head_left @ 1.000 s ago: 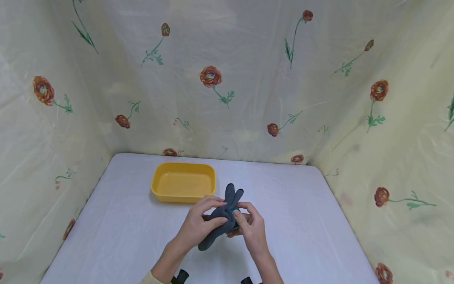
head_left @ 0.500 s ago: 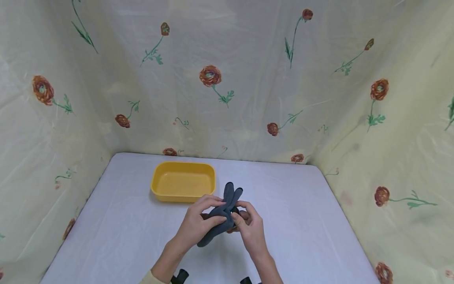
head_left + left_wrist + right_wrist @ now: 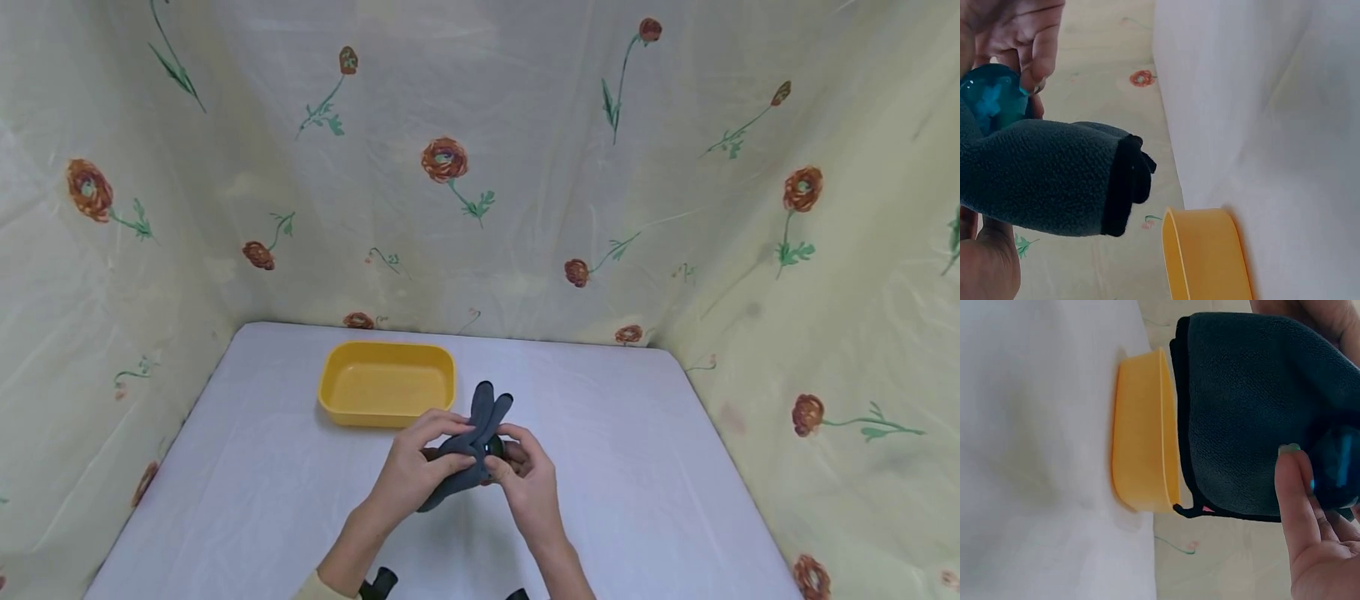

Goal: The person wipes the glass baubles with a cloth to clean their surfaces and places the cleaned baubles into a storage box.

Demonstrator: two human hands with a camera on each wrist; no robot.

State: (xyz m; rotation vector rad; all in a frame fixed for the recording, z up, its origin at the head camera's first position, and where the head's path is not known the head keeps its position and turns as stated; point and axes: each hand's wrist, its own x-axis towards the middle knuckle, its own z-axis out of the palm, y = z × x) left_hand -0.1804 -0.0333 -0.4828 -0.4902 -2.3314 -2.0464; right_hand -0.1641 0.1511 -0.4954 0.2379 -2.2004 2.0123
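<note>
Near the middle of the head view my left hand (image 3: 416, 467) grips a folded dark grey cloth (image 3: 480, 408). The cloth has a plush face and black edging, and two folded ends stick up above the fingers. My right hand (image 3: 528, 483) holds a round, glossy, see-through blue ball (image 3: 994, 94) against the cloth's right side. Pale shapes show inside the ball in the left wrist view. The right wrist view has the right fingers (image 3: 1294, 500) around the ball (image 3: 1338, 465), with the cloth (image 3: 1241, 412) spread behind it. Part of the ball is hidden by cloth and fingers.
A yellow rectangular tub (image 3: 386, 418) stands on the white-covered table (image 3: 637, 475), behind and left of the hands. Flower-printed sheeting (image 3: 525, 208) hangs around the back and sides. Black objects (image 3: 384, 581) poke in at the bottom edge, near the forearms.
The cloth's lower end has risen a little, and its upper ends have shifted slightly up. The ball looks darker and shows more beside the right thumb. The tub has stayed put.
</note>
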